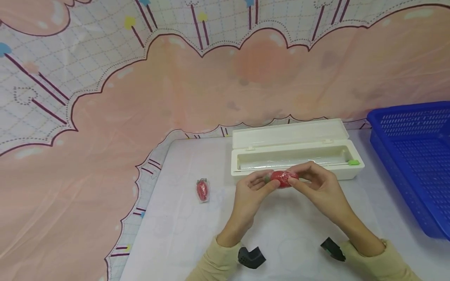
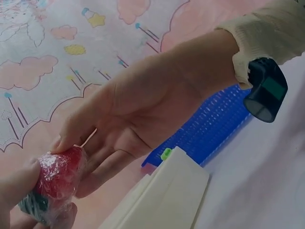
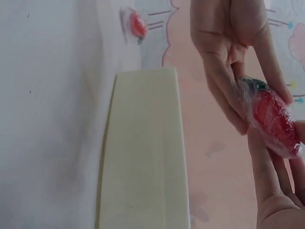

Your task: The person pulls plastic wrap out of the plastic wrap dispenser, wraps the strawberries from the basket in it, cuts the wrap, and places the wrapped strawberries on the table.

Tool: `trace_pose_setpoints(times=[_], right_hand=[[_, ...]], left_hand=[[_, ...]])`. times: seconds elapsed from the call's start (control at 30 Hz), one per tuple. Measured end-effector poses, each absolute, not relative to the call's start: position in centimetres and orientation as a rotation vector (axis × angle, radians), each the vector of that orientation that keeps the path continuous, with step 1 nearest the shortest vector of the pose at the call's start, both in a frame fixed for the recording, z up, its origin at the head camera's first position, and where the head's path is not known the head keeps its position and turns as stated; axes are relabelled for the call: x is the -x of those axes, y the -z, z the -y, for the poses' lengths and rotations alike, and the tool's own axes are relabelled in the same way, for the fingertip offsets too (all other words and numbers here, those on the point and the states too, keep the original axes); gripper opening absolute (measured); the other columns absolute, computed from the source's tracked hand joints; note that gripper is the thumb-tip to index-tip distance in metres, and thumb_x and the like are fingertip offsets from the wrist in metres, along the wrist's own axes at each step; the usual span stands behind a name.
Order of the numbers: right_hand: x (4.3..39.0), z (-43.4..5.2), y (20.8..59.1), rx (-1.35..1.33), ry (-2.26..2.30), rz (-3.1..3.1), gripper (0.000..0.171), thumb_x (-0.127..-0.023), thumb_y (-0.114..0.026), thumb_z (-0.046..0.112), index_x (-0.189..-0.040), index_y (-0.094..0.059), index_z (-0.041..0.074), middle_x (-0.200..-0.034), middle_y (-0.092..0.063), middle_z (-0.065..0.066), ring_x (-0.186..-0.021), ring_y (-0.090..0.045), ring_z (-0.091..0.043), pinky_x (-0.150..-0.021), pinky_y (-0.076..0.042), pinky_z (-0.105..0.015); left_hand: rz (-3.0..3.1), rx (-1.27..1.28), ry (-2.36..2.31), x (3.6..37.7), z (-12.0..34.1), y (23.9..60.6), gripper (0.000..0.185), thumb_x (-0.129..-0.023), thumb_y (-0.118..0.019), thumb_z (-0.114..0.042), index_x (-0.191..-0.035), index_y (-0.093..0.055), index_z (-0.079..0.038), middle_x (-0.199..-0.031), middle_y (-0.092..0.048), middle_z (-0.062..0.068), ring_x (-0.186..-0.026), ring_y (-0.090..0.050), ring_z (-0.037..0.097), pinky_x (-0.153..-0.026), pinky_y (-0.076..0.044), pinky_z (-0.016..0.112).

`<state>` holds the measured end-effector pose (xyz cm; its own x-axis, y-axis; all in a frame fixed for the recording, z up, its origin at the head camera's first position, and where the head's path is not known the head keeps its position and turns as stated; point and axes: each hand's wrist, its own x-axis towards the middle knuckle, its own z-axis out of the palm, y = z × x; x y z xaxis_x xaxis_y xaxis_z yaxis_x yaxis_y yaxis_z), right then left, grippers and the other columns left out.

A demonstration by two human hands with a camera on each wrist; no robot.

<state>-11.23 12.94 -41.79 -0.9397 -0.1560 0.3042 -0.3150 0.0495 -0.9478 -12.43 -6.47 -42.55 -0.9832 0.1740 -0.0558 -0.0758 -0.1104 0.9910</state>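
Both hands hold a red strawberry (image 1: 280,178) with a green top, wrapped in clear film, just in front of a white box. The left hand (image 1: 247,195) pinches the green end between thumb and fingers. At the other end, the right hand (image 1: 325,191) pinches it with thumb and fingertips. Crinkled film shows around the strawberry (image 3: 274,119) in the right wrist view. Behind the hands stands the white cling film dispenser (image 1: 351,173), its lid (image 1: 290,134) raised. A second wrapped strawberry (image 1: 202,190) lies on the table, left of the left hand.
A blue plastic basket (image 1: 397,164) stands at the right of the white table (image 1: 175,234). On the dispenser's right end sits a green slider (image 1: 353,162). A pink patterned cloth (image 1: 211,89) lies behind and to the left of the table.
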Motion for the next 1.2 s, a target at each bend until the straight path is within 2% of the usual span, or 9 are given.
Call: trace_pose_setpoints(times=[0.3, 0.4, 0.53, 0.73, 0.9, 1.2], right_hand=[[11.28, -13.08, 41.86, -0.495, -1.975, 2.272, 0.021, -0.089, -0.07, -0.001, -0.108, -0.061, -0.002, -0.106, -0.064, -0.008, -0.098, -0.068, -0.011, -0.083, -0.058, -0.024], [11.32, -13.2, 41.79, -0.542, -1.845, 2.347, 0.028, -0.088, -0.073, -0.001, -0.114, -0.064, 0.001, -0.108, -0.065, -0.008, -0.098, -0.066, -0.008, -0.085, -0.056, -0.02], [11.19, -13.31, 41.55, -0.623, -1.557, 2.44, 0.038, -0.083, -0.078, 0.002, -0.12, -0.069, 0.008, -0.107, -0.07, -0.002, -0.094, -0.065, -0.004, -0.085, -0.054, -0.017], [11.02, -13.15, 41.17, -0.649, -1.424, 2.451, 0.031, -0.083, -0.078, 0.004, -0.113, -0.075, 0.011, -0.099, -0.072, 0.004, -0.089, -0.067, -0.003, -0.08, -0.056, -0.017], [10.81, -12.89, 41.15, -0.546, -1.511, 2.454, 0.026, -0.086, -0.076, 0.005, -0.112, -0.074, 0.007, -0.099, -0.074, -0.001, -0.085, -0.07, -0.005, -0.074, -0.058, -0.019], [10.46, -12.63, 40.89, -0.388, -1.717, 2.481, 0.026, -0.093, -0.071, 0.016, -0.115, -0.069, 0.002, -0.103, -0.073, -0.011, -0.085, -0.073, -0.009, -0.075, -0.058, -0.02]], left_hand=[[-1.905, -0.135, -2.27, 12.5, 6.55, 42.32, 0.039, -0.084, -0.078, -0.006, -0.121, -0.067, 0.002, -0.113, -0.072, 0.018, -0.102, -0.071, 0.02, -0.086, -0.058, 0.03], [-1.935, -0.153, -2.242, 12.51, 6.65, 42.35, 0.044, -0.084, -0.078, -0.004, -0.125, -0.066, -0.003, -0.113, -0.073, 0.015, -0.099, -0.072, 0.019, -0.084, -0.058, 0.029], [-1.969, -0.219, -2.212, 12.48, 6.83, 42.35, 0.053, -0.083, -0.078, 0.0, -0.132, -0.06, -0.009, -0.116, -0.072, 0.013, -0.102, -0.071, 0.022, -0.084, -0.058, 0.028], [-1.971, -0.227, -2.243, 12.41, 6.81, 42.35, 0.054, -0.082, -0.078, 0.0, -0.132, -0.06, -0.008, -0.116, -0.072, 0.014, -0.101, -0.071, 0.021, -0.082, -0.059, 0.027], [-1.94, -0.259, -2.296, 12.38, 6.71, 42.25, 0.051, -0.083, -0.077, -0.001, -0.131, -0.06, -0.001, -0.121, -0.07, 0.013, -0.102, -0.071, 0.018, -0.084, -0.058, 0.027], [-1.763, -0.337, -2.379, 12.22, 6.5, 42.55, 0.052, -0.087, -0.075, -0.005, -0.135, -0.056, 0.003, -0.133, -0.062, 0.019, -0.122, -0.062, 0.024, -0.099, -0.051, 0.03]])
